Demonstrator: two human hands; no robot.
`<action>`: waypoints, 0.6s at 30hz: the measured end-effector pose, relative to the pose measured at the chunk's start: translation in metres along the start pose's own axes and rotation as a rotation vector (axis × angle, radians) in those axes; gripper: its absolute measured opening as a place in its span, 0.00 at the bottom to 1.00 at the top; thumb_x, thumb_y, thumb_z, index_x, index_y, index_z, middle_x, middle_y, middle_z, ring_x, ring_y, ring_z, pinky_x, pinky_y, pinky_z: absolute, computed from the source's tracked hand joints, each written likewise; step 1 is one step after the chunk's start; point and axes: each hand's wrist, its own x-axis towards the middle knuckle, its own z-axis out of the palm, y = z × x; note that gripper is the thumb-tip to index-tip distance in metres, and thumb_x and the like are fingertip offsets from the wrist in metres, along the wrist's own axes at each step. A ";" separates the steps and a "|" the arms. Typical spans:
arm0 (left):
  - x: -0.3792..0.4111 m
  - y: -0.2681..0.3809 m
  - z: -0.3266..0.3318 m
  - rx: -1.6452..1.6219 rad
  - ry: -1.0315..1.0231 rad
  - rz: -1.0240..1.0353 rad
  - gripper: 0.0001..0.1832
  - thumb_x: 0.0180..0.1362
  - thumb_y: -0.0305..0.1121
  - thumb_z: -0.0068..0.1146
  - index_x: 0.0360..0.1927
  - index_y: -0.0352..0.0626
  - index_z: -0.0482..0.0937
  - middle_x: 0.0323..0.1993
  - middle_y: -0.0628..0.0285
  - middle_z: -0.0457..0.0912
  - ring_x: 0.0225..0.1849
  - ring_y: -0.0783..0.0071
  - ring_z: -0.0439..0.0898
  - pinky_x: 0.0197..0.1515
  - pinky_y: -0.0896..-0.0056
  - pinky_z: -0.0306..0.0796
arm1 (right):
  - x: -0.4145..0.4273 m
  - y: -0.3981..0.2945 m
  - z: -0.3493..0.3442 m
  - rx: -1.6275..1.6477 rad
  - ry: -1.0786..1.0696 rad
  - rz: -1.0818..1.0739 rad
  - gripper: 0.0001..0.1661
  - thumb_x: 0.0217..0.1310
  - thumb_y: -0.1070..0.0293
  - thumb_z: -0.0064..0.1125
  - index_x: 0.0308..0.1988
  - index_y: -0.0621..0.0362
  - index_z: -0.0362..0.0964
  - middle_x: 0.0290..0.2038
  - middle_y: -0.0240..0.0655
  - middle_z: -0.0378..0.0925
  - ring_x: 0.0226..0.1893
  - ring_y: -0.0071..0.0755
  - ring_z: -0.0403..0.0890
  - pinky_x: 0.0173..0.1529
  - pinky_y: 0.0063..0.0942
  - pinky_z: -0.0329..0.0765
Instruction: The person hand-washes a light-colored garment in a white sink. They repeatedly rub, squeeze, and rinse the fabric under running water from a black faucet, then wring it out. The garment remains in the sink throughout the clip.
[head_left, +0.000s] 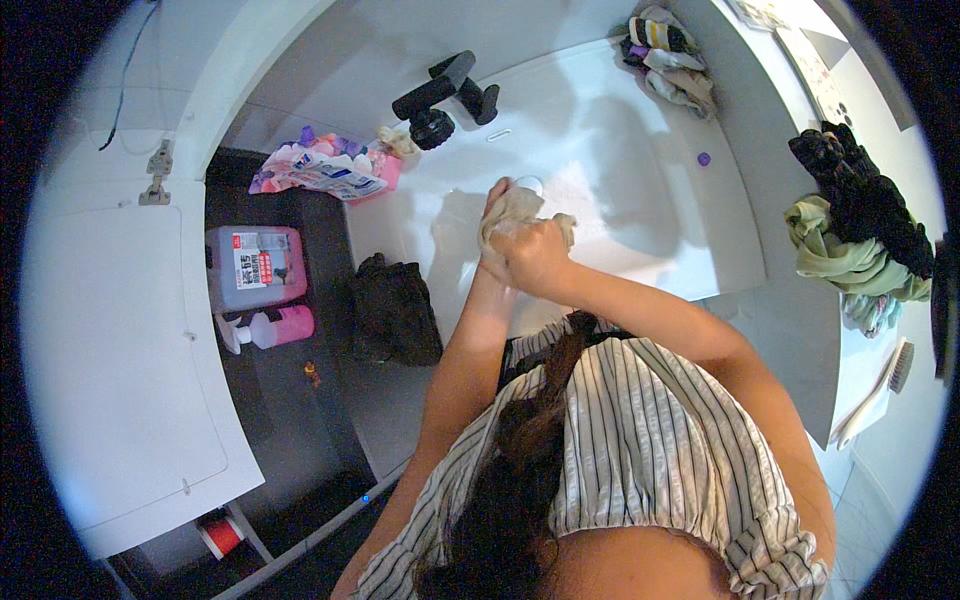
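Observation:
A wet-looking beige cloth (519, 210) is bunched between my two hands over a white basin (645, 255). My right hand (538, 255) is closed in a fist on the cloth, and a loose end sticks out to its right. Much of my left hand (498, 192) is covered by the cloth; its fingers show at the upper left, against the fabric. Just beyond the hands, a round white drain cover (529, 184) shows in the basin floor. The black faucet (442, 90) stands at the basin's far side.
Left of the basin are a detergent pouch (322, 171), a pink-liquid jug (259, 266), a pump bottle (277, 328) and dark fabric (397, 311). Crumpled clothes (671, 64) lie in the far right corner. Black garments (862, 195), green fabric (840, 247) and a brush (877, 390) lie right.

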 end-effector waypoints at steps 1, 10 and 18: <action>-0.003 -0.003 0.012 0.015 0.115 -0.027 0.17 0.57 0.45 0.48 0.44 0.44 0.72 0.39 0.63 0.77 0.40 0.66 0.76 0.43 0.62 0.70 | 0.003 0.005 0.001 -0.049 -0.007 0.027 0.13 0.45 0.57 0.58 0.21 0.54 0.74 0.15 0.42 0.73 0.17 0.47 0.75 0.27 0.40 0.75; -0.027 0.001 0.065 0.308 0.500 0.065 0.25 0.57 0.49 0.49 0.50 0.40 0.69 0.46 0.57 0.75 0.47 0.61 0.75 0.48 0.56 0.69 | 0.030 0.078 -0.018 0.450 -0.080 0.688 0.16 0.54 0.64 0.49 0.36 0.66 0.74 0.24 0.46 0.77 0.26 0.40 0.80 0.33 0.37 0.76; -0.028 0.003 0.043 0.343 0.397 0.147 0.31 0.57 0.56 0.48 0.55 0.43 0.64 0.50 0.59 0.72 0.51 0.62 0.73 0.50 0.57 0.69 | 0.032 0.087 -0.056 1.476 -0.217 0.846 0.21 0.52 0.79 0.40 0.49 0.66 0.66 0.42 0.43 0.74 0.37 0.33 0.78 0.42 0.29 0.78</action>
